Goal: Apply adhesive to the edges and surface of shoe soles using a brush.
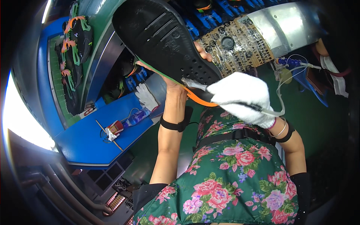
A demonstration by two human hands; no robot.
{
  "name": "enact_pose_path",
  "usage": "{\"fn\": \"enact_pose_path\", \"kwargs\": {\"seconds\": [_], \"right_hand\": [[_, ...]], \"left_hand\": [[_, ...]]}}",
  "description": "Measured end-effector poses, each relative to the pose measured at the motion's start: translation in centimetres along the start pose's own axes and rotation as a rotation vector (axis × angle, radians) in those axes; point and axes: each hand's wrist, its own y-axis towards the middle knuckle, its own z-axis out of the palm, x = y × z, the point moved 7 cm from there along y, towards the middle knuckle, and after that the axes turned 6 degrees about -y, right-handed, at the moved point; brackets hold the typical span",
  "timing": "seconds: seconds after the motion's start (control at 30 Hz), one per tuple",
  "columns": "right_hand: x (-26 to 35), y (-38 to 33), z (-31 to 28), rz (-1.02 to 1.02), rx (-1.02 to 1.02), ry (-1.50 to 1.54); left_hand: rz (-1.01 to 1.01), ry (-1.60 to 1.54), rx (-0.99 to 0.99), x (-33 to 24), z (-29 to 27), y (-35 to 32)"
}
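Blue desk [86, 144] carries plastic bottle [135, 117], white glove [145, 96], thin wooden stick [108, 135]. Black shoes with orange-green straps [75, 45] lined up at left. Taped metal plate [240, 45] above.

Left arm's bare, forearm straight up with a black wrist strap, left hand [176, 80] raised, fingers [204, 52] curled in a grip. Right hand [243, 98] wears a white glove, fist closed, just right of the left wrist, black strap there too.
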Motion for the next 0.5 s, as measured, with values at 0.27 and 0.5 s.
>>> {"fn": "enact_pose_path", "kwargs": {"seconds": [0.27,0.5], "right_hand": [[-1.1,-0.7,-0.1,0.137,-0.004,0.067],[-2.1,-1.5,0.2,0.283,-0.092,0.236]], "left_hand": [[0.017,0.052,0.034,-0.3,0.3,0.2],[0.017,0.007,0.095,-0.6,0.7,0.6]]}}
